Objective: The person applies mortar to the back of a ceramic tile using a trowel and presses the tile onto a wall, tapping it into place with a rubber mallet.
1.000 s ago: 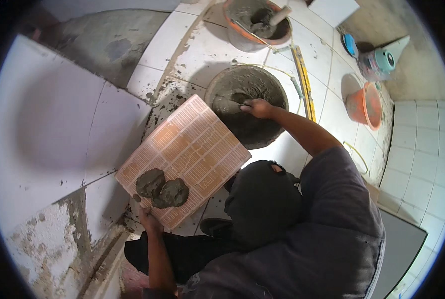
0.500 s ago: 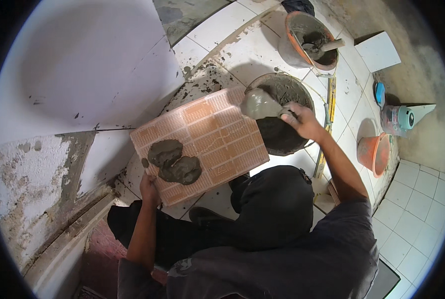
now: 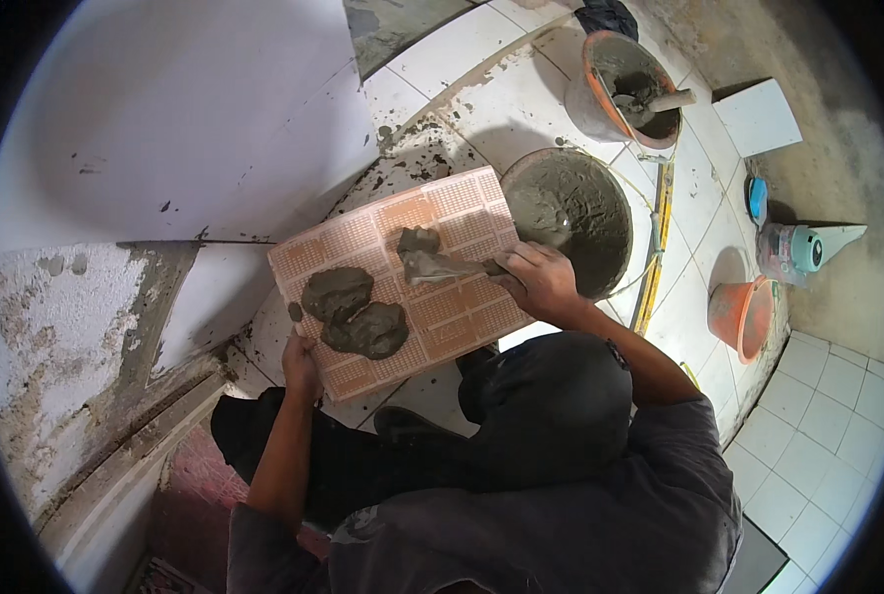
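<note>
My left hand (image 3: 303, 366) grips the lower left edge of a large tile (image 3: 467, 322), whose ribbed orange-brown back faces up. Two joined lumps of wet grey mortar (image 3: 367, 329) sit on the tile's left part. My right hand (image 3: 541, 282) is closed round the handle of a trowel (image 3: 442, 267). The trowel blade is tilted over the middle of the tile, with a dab of mortar (image 3: 419, 240) at its far side. Just beyond the tile's right edge stands a wide tub of mortar (image 3: 575, 213).
An orange-rimmed bucket (image 3: 600, 109) with mortar and a handled tool stands at the far right. A yellow spirit level (image 3: 652, 282) lies right of the tub. Farther right are a small orange bucket (image 3: 741, 317) and a clear jug (image 3: 780, 249). White wall panels (image 3: 184, 129) rise at left.
My right hand has brought the trowel left from above the tub to over the tile's middle. Mortar now shows by the blade there. My left hand still holds the tile.
</note>
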Action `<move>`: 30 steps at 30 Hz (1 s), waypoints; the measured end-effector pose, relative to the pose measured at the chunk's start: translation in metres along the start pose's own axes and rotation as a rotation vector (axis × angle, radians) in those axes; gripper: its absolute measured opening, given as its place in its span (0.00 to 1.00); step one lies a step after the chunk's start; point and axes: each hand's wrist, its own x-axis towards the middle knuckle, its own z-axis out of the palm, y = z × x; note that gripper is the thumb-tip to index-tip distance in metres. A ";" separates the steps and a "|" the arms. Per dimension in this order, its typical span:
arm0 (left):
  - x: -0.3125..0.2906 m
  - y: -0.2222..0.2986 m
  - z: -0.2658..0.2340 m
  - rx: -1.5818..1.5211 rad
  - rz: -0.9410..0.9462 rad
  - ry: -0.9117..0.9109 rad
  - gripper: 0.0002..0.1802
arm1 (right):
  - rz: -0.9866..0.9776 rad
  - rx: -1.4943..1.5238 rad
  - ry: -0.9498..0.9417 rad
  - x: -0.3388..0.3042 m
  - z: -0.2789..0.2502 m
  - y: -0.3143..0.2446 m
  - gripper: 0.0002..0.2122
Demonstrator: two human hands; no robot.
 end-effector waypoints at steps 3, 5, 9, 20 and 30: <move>-0.003 0.000 0.001 0.033 -0.032 0.038 0.34 | 0.008 0.052 0.063 -0.002 -0.001 -0.003 0.10; -0.004 0.001 0.004 -0.002 0.011 -0.005 0.34 | 0.011 0.075 0.109 0.001 -0.002 -0.003 0.10; -0.005 0.004 0.008 0.038 0.002 0.058 0.34 | 0.007 0.026 0.054 0.008 -0.006 0.002 0.10; -0.001 -0.002 0.002 0.029 -0.048 0.139 0.31 | 0.087 0.039 0.027 -0.002 -0.012 0.009 0.11; -0.005 -0.004 0.001 0.028 -0.021 0.151 0.22 | 0.166 0.063 0.016 -0.016 -0.011 0.013 0.11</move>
